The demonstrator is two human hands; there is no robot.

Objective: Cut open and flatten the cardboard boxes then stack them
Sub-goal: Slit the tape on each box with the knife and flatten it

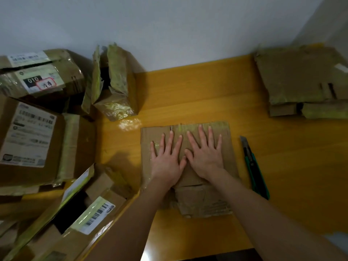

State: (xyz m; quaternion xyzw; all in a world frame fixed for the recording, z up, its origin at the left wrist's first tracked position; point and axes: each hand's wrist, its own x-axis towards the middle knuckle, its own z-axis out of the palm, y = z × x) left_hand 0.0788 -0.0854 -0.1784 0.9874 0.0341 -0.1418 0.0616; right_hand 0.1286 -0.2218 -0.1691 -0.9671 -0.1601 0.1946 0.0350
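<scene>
1. The fingers (170, 142) of the left hand (165, 161) and right hand (205, 157) are spreading flat, side by side, pressing down on a cut-open box (146, 136) at the middle of the desk (188, 91).
2. Flattening seems nearly done. The next move is probably lifting the box onto the stack (293, 76) at far right.
3. A knife (254, 166) is lying just right of the box, blade showing.
4. More boxes (37, 138) are crowding the left edge, while bare desk is lying open between box and stack.

Flattened box (225, 135) lay mid-bench (207, 91), left hand (165, 157) and right hand (205, 155) side by side on it. Knife (253, 166) lay just right. Flattened stack (297, 78) sat far right. Box pile (37, 138) stood left.
</scene>
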